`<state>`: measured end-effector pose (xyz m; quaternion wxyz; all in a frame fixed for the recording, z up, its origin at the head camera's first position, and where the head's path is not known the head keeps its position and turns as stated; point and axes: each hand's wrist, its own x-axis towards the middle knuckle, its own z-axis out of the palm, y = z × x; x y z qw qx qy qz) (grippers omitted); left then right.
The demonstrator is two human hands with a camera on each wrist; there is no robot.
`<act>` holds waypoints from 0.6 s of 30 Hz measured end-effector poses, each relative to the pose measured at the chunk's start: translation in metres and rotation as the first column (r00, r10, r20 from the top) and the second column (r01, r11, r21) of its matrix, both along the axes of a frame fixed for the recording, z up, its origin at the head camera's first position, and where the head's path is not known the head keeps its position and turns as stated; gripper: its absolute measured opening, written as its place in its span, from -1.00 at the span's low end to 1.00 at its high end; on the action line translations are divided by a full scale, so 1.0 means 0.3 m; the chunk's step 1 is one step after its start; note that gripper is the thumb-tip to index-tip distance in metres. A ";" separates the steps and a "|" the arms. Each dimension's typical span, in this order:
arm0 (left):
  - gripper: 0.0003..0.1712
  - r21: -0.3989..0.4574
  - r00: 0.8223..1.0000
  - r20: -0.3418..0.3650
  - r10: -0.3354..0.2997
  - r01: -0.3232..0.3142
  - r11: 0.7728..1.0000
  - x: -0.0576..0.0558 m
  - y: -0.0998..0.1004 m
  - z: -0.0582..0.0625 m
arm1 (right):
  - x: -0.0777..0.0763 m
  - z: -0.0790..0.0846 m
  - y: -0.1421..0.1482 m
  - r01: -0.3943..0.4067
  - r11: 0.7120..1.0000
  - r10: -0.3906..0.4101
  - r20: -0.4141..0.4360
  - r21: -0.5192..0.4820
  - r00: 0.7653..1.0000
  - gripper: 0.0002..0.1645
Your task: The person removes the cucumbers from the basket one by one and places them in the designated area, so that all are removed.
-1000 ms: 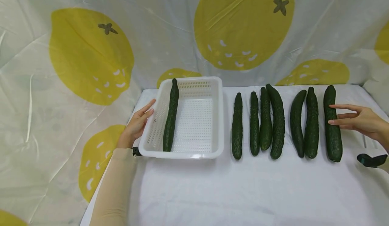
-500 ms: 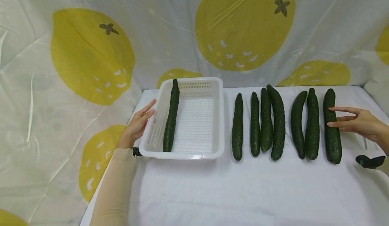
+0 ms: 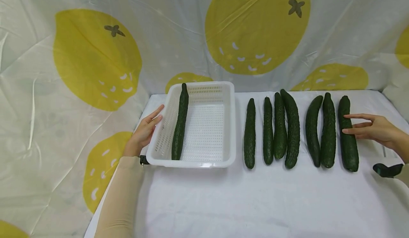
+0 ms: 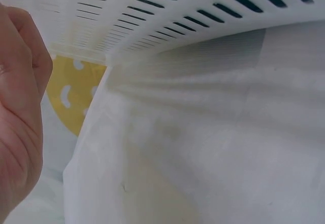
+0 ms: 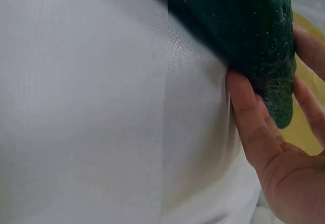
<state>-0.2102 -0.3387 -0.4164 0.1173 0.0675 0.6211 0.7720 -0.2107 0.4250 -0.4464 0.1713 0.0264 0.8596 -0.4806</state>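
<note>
A row of dark green cucumbers lies lengthwise on the white tablecloth (image 3: pixel 255 199). In the head view, my right hand (image 3: pixel 380 129) touches the rightmost cucumber (image 3: pixel 349 156), its extended fingers and thumb resting across the upper half. From the right wrist view, the thumb meets one edge of that cucumber (image 5: pixel 254 26) while fingertips meet the opposite edge. My left hand (image 3: pixel 143 131) lies against the left side of a white perforated basket (image 3: pixel 232 131), fingers straight. One cucumber (image 3: pixel 180 124) leans inside the basket along its left side.
Just left of the touched cucumber lie a straight cucumber (image 3: pixel 328 135) and a curved cucumber (image 3: pixel 311 131). Several more, including a lone cucumber (image 3: pixel 250 135), sit nearer the basket. A lemon-print curtain (image 3: pixel 179 35) hangs behind and at the left.
The rightmost cucumber has slid a little left, its far end drawing slightly toward me, with my right hand moving along. The left hand and basket stay put.
</note>
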 end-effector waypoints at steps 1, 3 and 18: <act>-0.36 0.000 1.000 -0.003 0.002 -0.002 1.000 0.000 0.000 0.000 | 0.000 0.001 -0.002 -0.003 1.000 0.003 -0.006 0.011 1.000 -0.48; -0.36 0.004 1.000 -0.001 0.006 -0.006 1.000 0.001 0.000 -0.001 | 0.001 0.002 -0.006 -0.009 0.999 0.010 -0.018 0.034 1.000 -0.47; -0.35 -0.042 1.000 -0.009 0.014 -0.015 0.999 0.001 0.003 -0.002 | 0.005 -0.003 -0.021 -0.054 0.998 0.055 -0.042 0.035 0.998 -0.48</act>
